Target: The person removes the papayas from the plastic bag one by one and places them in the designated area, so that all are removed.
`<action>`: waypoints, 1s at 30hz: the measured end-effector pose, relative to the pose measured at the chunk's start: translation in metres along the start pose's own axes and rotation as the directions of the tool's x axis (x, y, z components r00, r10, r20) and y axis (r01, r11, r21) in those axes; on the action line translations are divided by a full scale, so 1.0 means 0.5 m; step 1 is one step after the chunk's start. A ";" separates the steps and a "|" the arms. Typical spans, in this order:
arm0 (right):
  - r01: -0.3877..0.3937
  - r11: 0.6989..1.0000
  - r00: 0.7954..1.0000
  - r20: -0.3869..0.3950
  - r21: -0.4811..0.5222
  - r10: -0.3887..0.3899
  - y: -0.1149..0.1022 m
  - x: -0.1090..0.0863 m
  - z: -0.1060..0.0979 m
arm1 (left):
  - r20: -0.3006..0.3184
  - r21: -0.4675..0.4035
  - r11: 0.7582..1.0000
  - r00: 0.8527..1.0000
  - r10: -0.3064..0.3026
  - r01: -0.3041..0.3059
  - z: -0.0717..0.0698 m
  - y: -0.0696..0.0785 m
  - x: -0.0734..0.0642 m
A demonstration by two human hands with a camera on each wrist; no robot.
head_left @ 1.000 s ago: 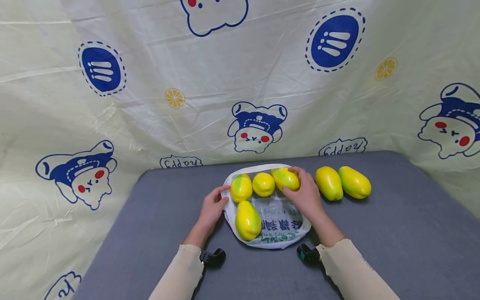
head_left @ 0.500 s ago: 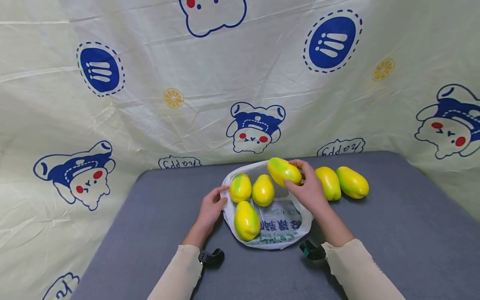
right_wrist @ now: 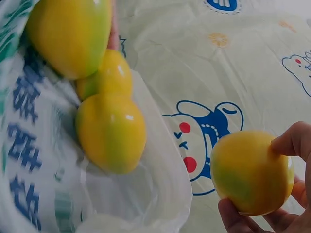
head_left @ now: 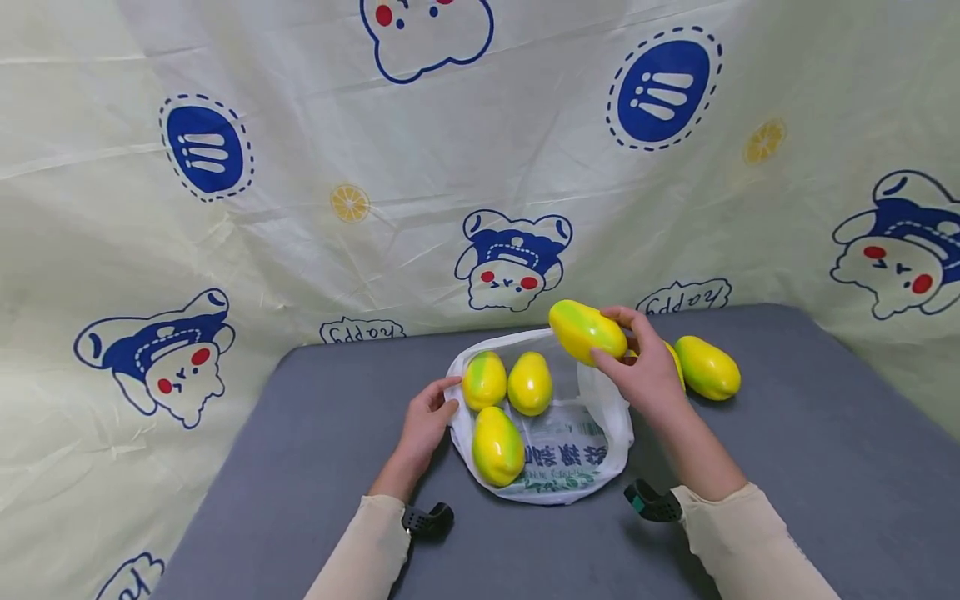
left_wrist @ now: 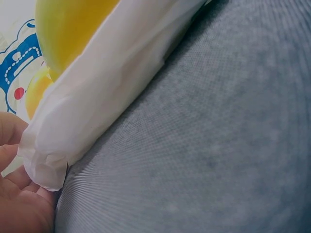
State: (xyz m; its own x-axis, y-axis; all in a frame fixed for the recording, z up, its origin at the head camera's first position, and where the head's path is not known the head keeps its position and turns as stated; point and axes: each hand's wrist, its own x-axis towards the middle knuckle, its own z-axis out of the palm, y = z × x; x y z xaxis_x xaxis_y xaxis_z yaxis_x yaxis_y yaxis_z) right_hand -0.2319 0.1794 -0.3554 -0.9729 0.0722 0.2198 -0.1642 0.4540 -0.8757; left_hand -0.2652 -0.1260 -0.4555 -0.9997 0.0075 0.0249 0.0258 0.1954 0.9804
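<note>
A white plastic bag [head_left: 617, 442] with dark printing lies with its mouth spread on the table. Inside it sit three glossy yellow-green papayas: one at the back left [head_left: 484, 381], one beside it [head_left: 530, 383], one at the front [head_left: 498, 446]. My left hand [head_left: 425, 425] pinches the bag's left rim; the left wrist view shows the white edge [left_wrist: 82, 107] between fingers and thumb. My right hand [head_left: 651, 371] grips another papaya [head_left: 587, 332] above the bag's back right edge. In the right wrist view, this papaya [right_wrist: 248, 170] is apart from the bag.
To the right of the bag a papaya [head_left: 707, 367] lies on the grey table [head_left: 817, 433]. Another is mostly hidden behind my right hand. A patterned pale cloth [head_left: 420, 250] hangs behind the table's far edge.
My right hand has lifted a papaya from the bag's back right and moved it up and rightward. The middle papaya has tipped forward. My left hand stays at the rim.
</note>
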 end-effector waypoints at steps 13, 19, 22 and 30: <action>0.108 0.992 0.992 0.066 -0.057 -0.105 0.047 -0.041 -0.102 | -0.008 0.015 1.000 1.000 0.004 -0.004 0.002 0.005 -0.005; 0.149 0.985 0.986 0.087 -0.091 -0.141 0.092 -0.056 -0.159 | -0.009 0.014 1.000 1.000 0.000 0.001 0.002 0.001 -0.001; 0.169 0.983 0.977 0.140 -0.065 -0.159 0.117 -0.061 -0.185 | -0.008 0.006 1.000 1.000 -0.006 0.006 0.002 0.000 -0.001; 0.162 0.985 0.967 0.209 -0.052 -0.148 0.179 -0.073 -0.241 | -0.015 0.010 1.000 1.000 0.005 -0.005 0.001 -0.001 0.000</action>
State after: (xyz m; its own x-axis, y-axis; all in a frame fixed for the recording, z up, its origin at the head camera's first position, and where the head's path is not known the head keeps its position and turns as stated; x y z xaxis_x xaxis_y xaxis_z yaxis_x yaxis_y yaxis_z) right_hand -0.1915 0.3246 -0.3900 -0.9503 -0.1830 0.2520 -0.3108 0.5055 -0.8049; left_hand -0.2654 -0.1258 -0.4558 -0.9994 -0.0058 0.0330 0.0311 0.2056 0.9781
